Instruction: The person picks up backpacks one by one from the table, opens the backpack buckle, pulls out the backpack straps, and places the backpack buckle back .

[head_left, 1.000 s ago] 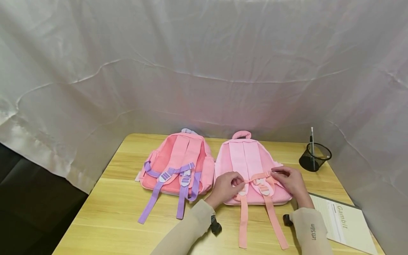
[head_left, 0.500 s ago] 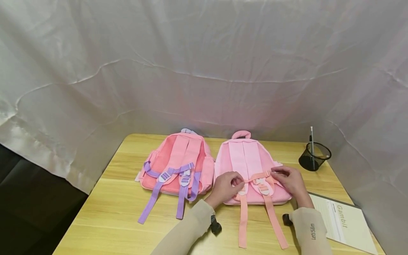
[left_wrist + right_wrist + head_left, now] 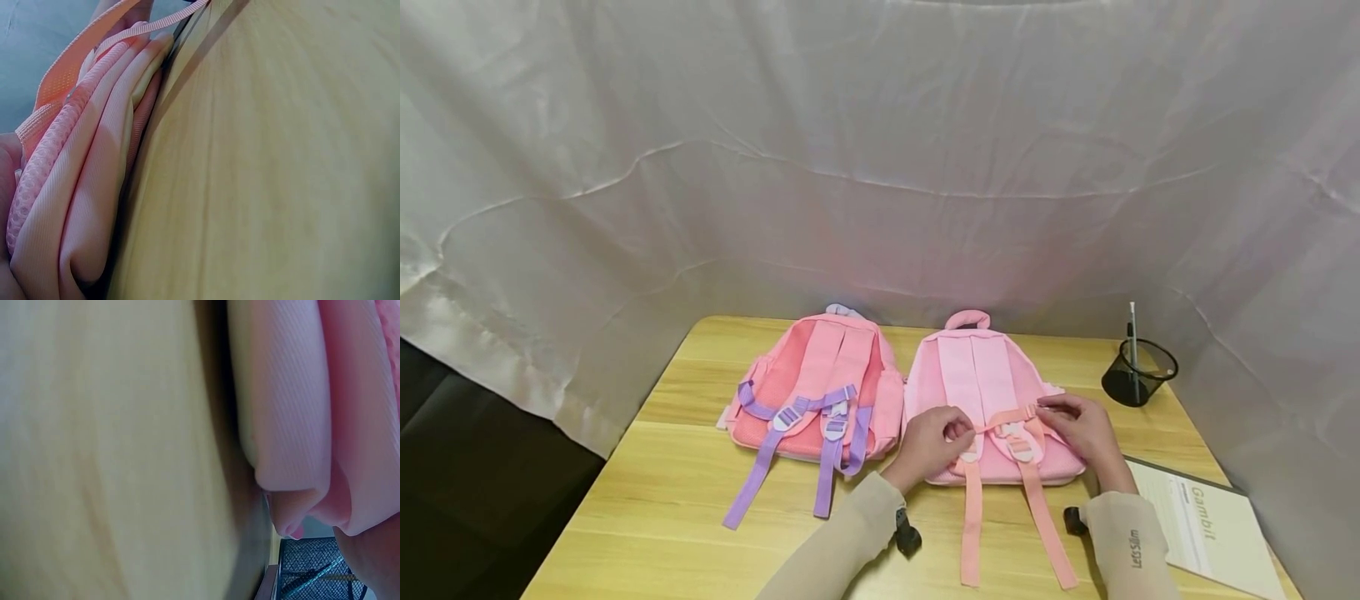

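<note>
A light pink backpack (image 3: 1000,375) lies on the table with its shoulder straps facing up. Across its lower back runs an orange chest strap (image 3: 1011,414), drawn out between both hands. My left hand (image 3: 931,446) pinches the strap's left part with thumb and fingertips. At the other end, my right hand (image 3: 1081,429) pinches the strap beside its small buckle. Two orange webbing tails (image 3: 972,525) hang from white adjusters toward the table's front. The left wrist view shows the pack's side (image 3: 94,181) and mesh panel close up; in the right wrist view its lower pink edge (image 3: 294,412) shows.
To the left lies a coral pink backpack (image 3: 838,358) with purple straps (image 3: 760,483), its chest strap fastened across. A black mesh pen holder (image 3: 1138,375) with pens stands at the back right. A notebook (image 3: 1210,525) lies by the right forearm. Grey curtains (image 3: 925,167) enclose the wooden table (image 3: 647,500).
</note>
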A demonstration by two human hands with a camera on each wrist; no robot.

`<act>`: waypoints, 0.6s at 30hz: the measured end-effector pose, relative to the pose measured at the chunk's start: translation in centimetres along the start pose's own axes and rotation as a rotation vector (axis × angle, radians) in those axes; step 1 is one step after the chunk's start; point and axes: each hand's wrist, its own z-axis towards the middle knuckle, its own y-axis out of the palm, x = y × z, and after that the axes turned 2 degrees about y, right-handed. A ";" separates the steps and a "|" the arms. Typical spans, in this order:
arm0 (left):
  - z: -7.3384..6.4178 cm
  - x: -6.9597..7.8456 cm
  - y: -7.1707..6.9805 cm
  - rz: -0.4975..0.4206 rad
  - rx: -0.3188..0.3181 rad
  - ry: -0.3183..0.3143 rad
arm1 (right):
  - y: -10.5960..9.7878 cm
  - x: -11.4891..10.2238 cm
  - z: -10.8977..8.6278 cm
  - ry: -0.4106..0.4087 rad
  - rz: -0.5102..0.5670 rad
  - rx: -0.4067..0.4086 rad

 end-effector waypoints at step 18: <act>0.0 -0.3 0.2 0.009 0.019 0.028 | 0.1 0.0 0.0 0.004 -0.002 -0.003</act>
